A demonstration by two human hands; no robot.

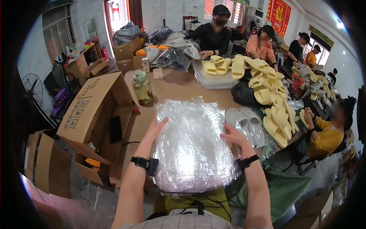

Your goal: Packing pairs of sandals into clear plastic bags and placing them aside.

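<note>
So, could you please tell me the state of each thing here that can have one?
Left hand: open, flat on the left edge of the bag stack.
Right hand: open, fingers resting on the stack's right edge.
Stack of clear plastic bags: lying flat on the table, empty.
Pair of grey slippers: side by side, unbagged.
Glass jar: upright, lid on.
Cardboard box: open, flaps up.
Yellow slippers: piled loose.

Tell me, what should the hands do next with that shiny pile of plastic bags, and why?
Probably the right hand should peel one bag off the stack of clear plastic bags while the left hand steadies it. Both hands lie open on the stack's edges, gripping nothing, and a pair of grey slippers sits unbagged just beside the right hand.
</note>
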